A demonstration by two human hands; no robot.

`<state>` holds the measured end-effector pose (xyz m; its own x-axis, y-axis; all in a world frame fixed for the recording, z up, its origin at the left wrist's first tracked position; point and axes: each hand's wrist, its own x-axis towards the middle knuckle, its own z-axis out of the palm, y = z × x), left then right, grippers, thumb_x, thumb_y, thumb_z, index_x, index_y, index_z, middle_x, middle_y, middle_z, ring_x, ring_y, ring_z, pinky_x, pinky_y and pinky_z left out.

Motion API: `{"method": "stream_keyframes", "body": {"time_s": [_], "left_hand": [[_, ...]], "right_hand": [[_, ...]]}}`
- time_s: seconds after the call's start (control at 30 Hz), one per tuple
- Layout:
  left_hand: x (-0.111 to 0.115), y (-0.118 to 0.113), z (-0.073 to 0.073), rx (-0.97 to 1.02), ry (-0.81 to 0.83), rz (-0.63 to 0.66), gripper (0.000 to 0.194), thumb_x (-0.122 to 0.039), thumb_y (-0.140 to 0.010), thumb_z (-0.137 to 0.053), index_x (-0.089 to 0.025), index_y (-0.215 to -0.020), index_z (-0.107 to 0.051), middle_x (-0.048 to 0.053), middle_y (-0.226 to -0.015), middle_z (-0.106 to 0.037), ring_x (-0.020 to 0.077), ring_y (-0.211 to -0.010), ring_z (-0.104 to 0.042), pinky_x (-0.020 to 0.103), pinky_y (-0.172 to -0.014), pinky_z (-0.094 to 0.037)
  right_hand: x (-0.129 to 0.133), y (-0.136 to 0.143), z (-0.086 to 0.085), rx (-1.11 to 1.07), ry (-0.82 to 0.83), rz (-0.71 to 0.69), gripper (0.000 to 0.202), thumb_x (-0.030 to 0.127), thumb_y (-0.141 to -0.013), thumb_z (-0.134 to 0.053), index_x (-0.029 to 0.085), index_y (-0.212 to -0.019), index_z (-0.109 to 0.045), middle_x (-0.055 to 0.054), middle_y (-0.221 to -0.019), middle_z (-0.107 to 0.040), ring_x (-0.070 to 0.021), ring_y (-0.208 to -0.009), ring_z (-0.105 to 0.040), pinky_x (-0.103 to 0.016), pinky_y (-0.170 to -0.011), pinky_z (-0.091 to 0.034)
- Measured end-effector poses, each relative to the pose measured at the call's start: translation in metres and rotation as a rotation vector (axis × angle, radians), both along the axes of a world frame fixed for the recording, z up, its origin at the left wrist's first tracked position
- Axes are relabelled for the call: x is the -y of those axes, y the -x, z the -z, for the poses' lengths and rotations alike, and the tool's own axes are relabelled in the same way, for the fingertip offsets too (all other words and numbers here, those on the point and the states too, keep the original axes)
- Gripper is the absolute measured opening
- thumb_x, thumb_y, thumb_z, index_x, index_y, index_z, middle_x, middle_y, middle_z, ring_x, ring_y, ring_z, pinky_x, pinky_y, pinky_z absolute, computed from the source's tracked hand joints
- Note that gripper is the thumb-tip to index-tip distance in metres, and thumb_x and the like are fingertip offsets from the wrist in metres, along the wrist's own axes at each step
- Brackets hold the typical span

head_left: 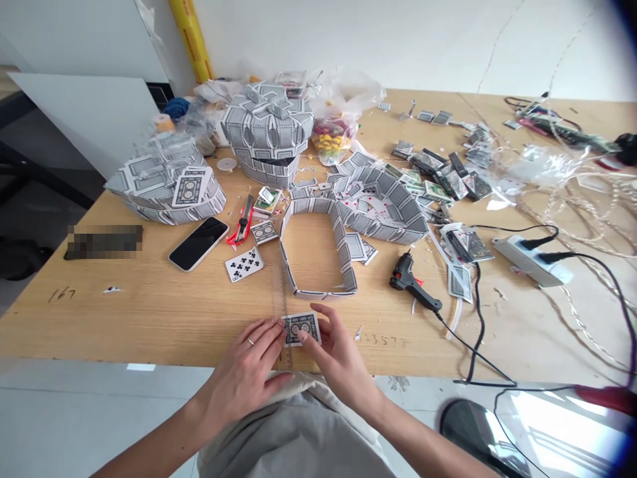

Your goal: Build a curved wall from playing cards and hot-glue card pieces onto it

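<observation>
A playing card [298, 326] lies back side up near the table's front edge, across a clear ruler [279, 289]. My left hand [256, 358], with a ring on one finger, rests with fingers stretched out flat at the card's left end and over the ruler. My right hand [338, 348] has its thumb on the card's face and fingers at its right edge; the index finger is raised. Just beyond stands an open frame [346, 255] of joined cards. Left of it lie an eight of clubs [243, 265] and a red utility knife [241, 224].
A black glue gun [413, 282] lies at right, its cable running toward a power strip [532, 261]. A phone [199, 243] is at left. Card-built boxes [269, 133] and a card tray [408, 216] stand farther back. Card packs [448, 176] and scraps are scattered behind.
</observation>
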<state>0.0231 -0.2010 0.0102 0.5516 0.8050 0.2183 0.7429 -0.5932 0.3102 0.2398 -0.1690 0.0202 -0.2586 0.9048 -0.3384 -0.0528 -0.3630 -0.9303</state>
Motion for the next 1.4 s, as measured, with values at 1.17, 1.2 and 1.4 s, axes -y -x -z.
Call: {"method": "stream_keyframes", "body": {"time_s": [1.17,1.2,1.4], "left_hand": [[-0.001,0.001,0.004,0.021,-0.001,0.005,0.048,-0.04,-0.104,-0.066,-0.012,-0.142,-0.063,0.017,-0.147,-0.069,0.0334,-0.137,-0.066,0.053,-0.116,-0.055],[-0.001,0.001,0.004,0.022,-0.003,0.004,0.049,-0.041,-0.104,-0.066,-0.011,-0.143,-0.063,0.017,-0.147,-0.069,0.0336,-0.136,-0.066,0.054,-0.115,-0.056],[-0.002,-0.001,0.004,0.064,0.004,0.003,0.041,-0.041,-0.106,-0.063,-0.014,-0.137,-0.067,0.016,-0.144,-0.071,0.0326,-0.135,-0.067,0.053,-0.114,-0.056]], "right_hand": [[0.004,-0.014,-0.025,-0.125,0.357,-0.139,0.077,0.066,-0.078,-0.09,0.018,-0.132,-0.066,-0.018,-0.134,-0.077,-0.0357,-0.136,-0.067,-0.056,-0.12,-0.048],[0.003,-0.015,-0.025,-0.117,0.363,-0.151,0.076,0.065,-0.079,-0.09,0.018,-0.133,-0.066,-0.018,-0.134,-0.077,-0.0358,-0.136,-0.067,-0.056,-0.121,-0.047],[-0.002,-0.02,-0.031,-0.128,0.38,-0.242,0.077,0.065,-0.079,-0.09,0.019,-0.134,-0.063,-0.018,-0.139,-0.074,-0.0343,-0.141,-0.063,-0.051,-0.119,-0.048]]}}
